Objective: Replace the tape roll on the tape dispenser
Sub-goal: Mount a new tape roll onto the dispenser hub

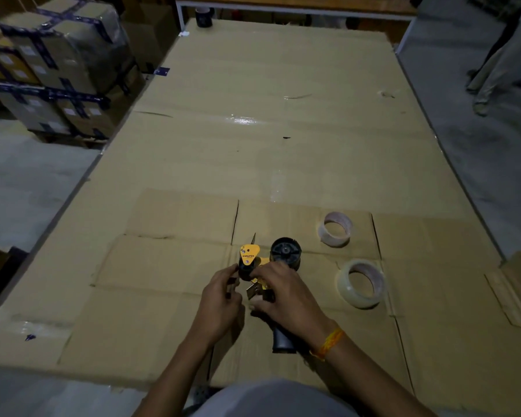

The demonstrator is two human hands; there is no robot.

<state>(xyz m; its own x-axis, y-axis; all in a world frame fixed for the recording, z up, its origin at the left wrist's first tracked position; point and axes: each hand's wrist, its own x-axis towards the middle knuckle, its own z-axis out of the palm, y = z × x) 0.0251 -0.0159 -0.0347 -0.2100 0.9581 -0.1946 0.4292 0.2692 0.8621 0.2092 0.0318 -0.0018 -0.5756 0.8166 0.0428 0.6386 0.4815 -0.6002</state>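
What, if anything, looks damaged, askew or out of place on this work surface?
Nothing is spilled or broken. The tape dispenser has a bare hub, with both hands on it, as expected mid-swap. The near-empty roll and full tape roll lie loose to its right. The cardboard covering is only creased and scuffed.

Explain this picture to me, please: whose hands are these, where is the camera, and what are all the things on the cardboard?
There is no machine here. A person wears one camera on the head, looking forward and down, so you see their own arms reaching in from the bottom edge.

Both hands work on a tape dispenser, a yellow and black tool lying on the cardboard-covered table. The left hand pinches its front end; the right hand, with an orange thread on the wrist, rests over its middle. The black hub where a roll sits is bare.

To the right lie two rolls: a near-empty tape core farther off, and a fuller clear tape roll nearer. Taped boxes are stacked at the upper left.
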